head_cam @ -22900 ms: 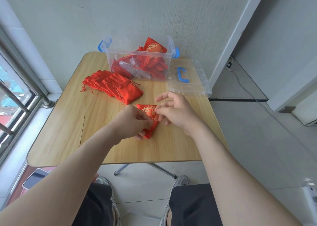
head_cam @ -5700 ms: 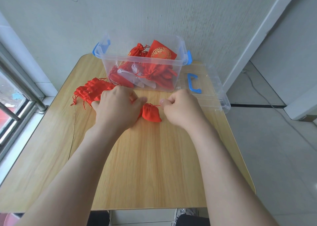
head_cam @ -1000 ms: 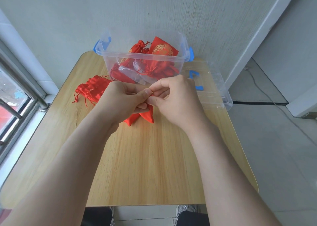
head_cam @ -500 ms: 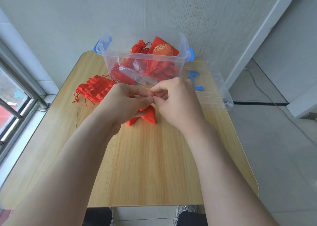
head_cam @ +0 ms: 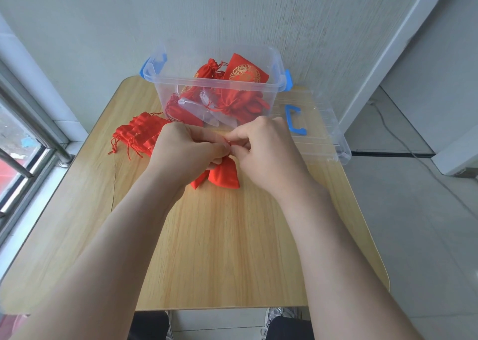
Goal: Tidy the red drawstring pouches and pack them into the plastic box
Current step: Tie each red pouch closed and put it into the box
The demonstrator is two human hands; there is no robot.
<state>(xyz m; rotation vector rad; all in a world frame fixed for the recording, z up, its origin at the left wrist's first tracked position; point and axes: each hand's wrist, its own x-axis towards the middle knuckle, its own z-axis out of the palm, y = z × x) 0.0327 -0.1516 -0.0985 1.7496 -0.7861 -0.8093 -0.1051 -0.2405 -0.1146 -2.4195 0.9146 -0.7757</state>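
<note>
Wooden table (head_cam: 232, 249), clear plastic box (head_cam: 214, 85) at the back. Just in front of the box, left hand (head_cam: 186, 153) and right hand (head_cam: 263, 148) both pinch the drawstring (head_cam: 227, 141). The red pouch (head_cam: 223, 175) sits right beneath those fingertips.

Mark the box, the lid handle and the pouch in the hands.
box (head_cam: 214, 85), head view, on its front rim.
lid handle (head_cam: 290, 120), head view, on the blue bar.
pouch (head_cam: 223, 177), head view, on the red body below the hands.
</note>
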